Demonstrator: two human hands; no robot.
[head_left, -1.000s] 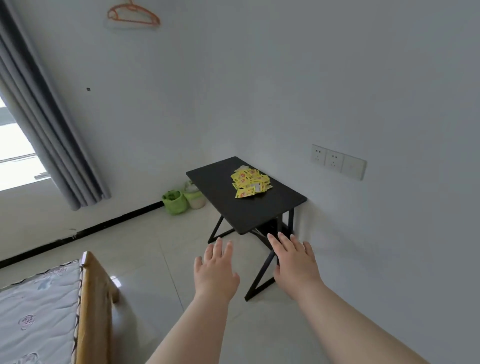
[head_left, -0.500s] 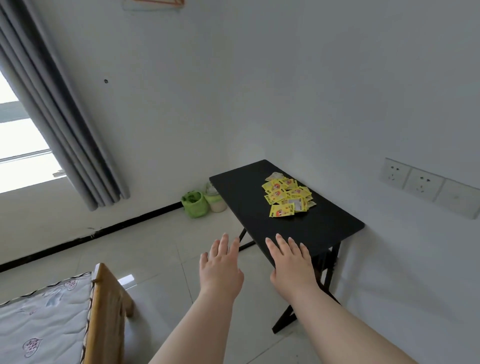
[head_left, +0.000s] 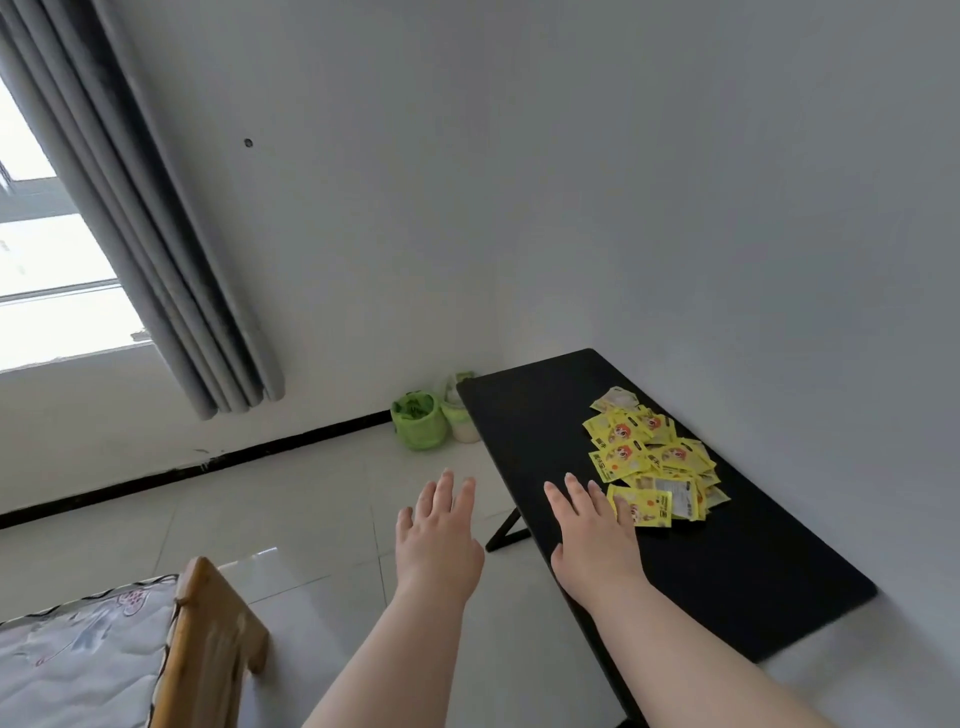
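The right hand (head_left: 595, 540) is flat over the near part of the black table (head_left: 524, 436). Its fingers are straight and a little spread, and it holds nothing. Its fingertips come right up to the nearest packet in the pile of yellow packets (head_left: 652, 460). I cannot tell if they touch it. The left hand (head_left: 436, 540) is flat too, with straight fingers close together, and it holds nothing. It hangs over the floor (head_left: 270, 509), just beside the long edge of the table.

The pile of yellow packets lies on the table top, on the side next to the right wall (head_left: 753, 234). The packets lie on top of each other in a messy heap. Some show a small red and orange picture. The table top is dark and smooth. One slanted black table leg (head_left: 505, 531) shows under it.

The table stands in the corner of the room. The floor has shiny pale tiles. A black strip (head_left: 208, 466) runs along the bottom of the far wall. A green bag (head_left: 420, 422) and a white tub (head_left: 461, 423) sit on the floor at the far end of the table. A grey curtain (head_left: 156, 249) hangs beside a bright window (head_left: 52, 312). At the bottom left is a bed with a wooden frame (head_left: 208, 639) and a flowery mattress (head_left: 78, 665).
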